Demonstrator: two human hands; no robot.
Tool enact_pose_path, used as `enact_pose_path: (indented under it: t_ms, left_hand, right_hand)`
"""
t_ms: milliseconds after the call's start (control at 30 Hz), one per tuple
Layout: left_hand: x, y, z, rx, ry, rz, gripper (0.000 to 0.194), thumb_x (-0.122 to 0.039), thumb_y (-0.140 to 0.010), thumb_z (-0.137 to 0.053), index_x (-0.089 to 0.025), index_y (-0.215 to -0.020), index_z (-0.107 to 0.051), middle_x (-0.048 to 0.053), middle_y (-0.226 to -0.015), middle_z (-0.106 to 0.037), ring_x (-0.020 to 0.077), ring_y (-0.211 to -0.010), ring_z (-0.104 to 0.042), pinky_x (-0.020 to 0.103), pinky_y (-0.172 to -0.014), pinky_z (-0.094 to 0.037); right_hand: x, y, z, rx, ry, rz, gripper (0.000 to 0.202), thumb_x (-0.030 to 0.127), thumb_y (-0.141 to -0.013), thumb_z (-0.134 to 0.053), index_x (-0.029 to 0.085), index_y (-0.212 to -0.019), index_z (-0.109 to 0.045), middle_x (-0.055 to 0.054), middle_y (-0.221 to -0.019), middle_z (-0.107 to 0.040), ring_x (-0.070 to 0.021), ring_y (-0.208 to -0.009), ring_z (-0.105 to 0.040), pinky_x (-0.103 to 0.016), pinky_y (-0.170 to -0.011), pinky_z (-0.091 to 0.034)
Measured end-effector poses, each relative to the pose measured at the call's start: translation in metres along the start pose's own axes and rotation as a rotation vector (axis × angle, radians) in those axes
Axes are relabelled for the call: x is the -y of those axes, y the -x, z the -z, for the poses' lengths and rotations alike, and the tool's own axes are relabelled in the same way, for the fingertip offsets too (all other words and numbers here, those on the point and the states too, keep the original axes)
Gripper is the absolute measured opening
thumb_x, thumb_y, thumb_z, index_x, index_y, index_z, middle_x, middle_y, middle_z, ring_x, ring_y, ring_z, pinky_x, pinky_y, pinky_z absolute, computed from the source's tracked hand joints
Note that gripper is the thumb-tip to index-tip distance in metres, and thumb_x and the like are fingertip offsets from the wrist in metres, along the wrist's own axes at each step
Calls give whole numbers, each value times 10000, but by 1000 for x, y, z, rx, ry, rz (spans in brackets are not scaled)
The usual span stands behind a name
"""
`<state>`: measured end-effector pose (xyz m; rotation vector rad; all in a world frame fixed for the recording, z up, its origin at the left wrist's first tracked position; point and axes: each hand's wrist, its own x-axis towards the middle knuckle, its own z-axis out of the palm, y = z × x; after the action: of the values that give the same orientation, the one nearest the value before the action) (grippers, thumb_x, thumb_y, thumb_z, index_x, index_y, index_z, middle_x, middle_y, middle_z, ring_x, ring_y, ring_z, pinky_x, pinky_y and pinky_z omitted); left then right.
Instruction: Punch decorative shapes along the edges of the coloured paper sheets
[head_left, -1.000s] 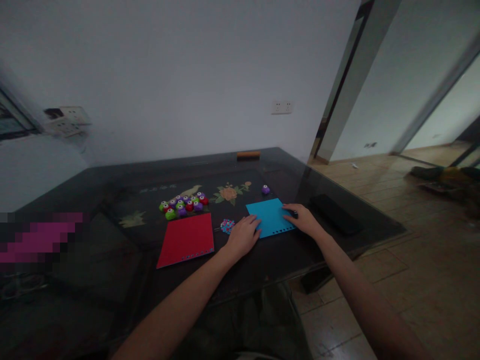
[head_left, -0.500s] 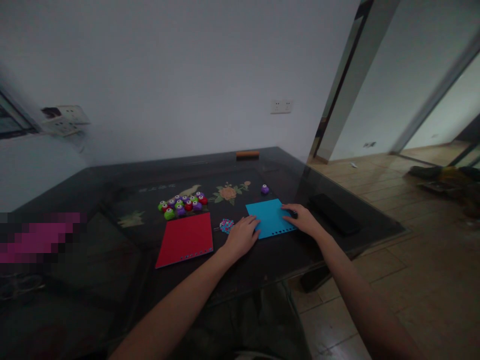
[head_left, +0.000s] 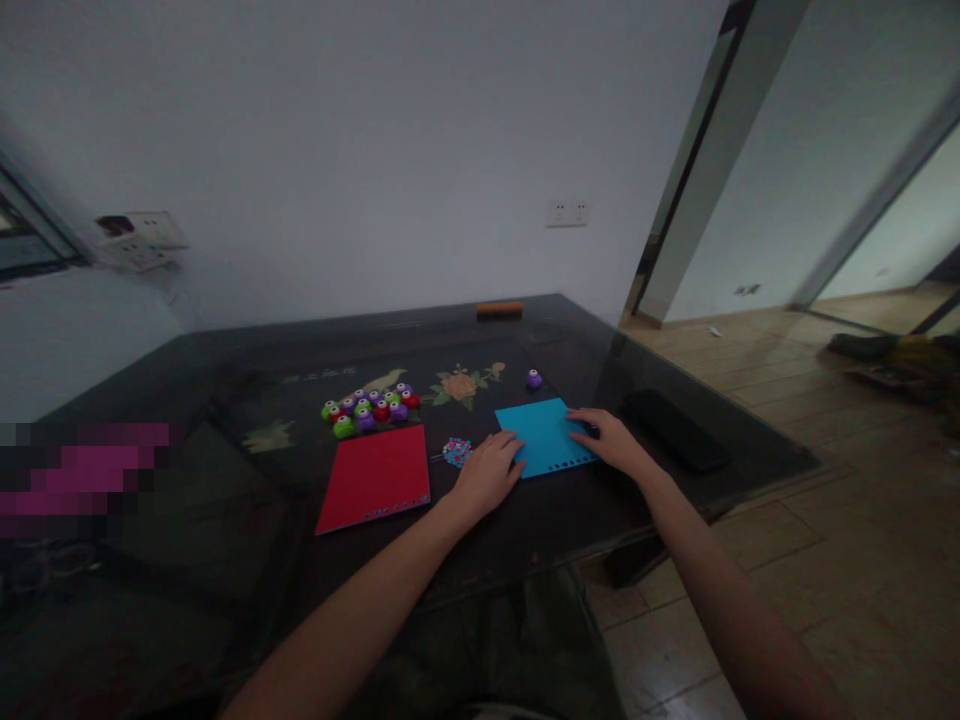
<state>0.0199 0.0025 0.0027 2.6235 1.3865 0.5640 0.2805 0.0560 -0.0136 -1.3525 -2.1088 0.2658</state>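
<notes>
A blue sheet (head_left: 541, 432) with a row of holes along its near edge lies flat on the dark table. My left hand (head_left: 487, 475) rests at its left side, fingers stretched out onto the edge. On the right side, the fingers of my right hand (head_left: 611, 438) touch the sheet and are spread, with a gap between fingers and thumb. Close to my left hand lies a patterned blue, pink and white round piece (head_left: 456, 452), partly hidden by it. A red sheet (head_left: 379, 475) with holes along its near edge is left of that.
Several small green, red and purple balls with eye-like spots (head_left: 367, 408) cluster behind the red sheet. One purple ball (head_left: 533, 380) sits alone behind the blue sheet. A long black object (head_left: 675, 428) lies to the right, and an orange-brown bar (head_left: 499, 310) at the table's back edge.
The view has shifted slightly, so everything appears a little further right. Both hands stay on the blue sheet, with no clear movement of the things on the table.
</notes>
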Motion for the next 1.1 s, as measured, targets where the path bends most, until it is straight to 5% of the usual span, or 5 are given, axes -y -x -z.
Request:
enact_pose_path:
  t_ms: [467,1100]
  left_hand:
    - [-4,0,0,-5,-37,-10,367,-327,-889,-417,-190,-1212,-525,90,-1298,-512,218,-1201,-455,374,-1055,-310]
    - [0,2,2,-13,4,-1,358,-312,-887,-419,-183,-1204,-524,100,-1290,-508,211,-1198,-450,363,-1029,-347]
  right_hand:
    - [3,-2,10,-182,60,-234,257,276,-765,-554,180,-978,-660,-78,-990,-675,-234,-892,-621,-372,-811,-476]
    - [1,-1,9,-176,15,-205,245,269,-755,-574,180,-966,-660,-74,-969,-679,-229,-902,-623,-365,-813,-475]
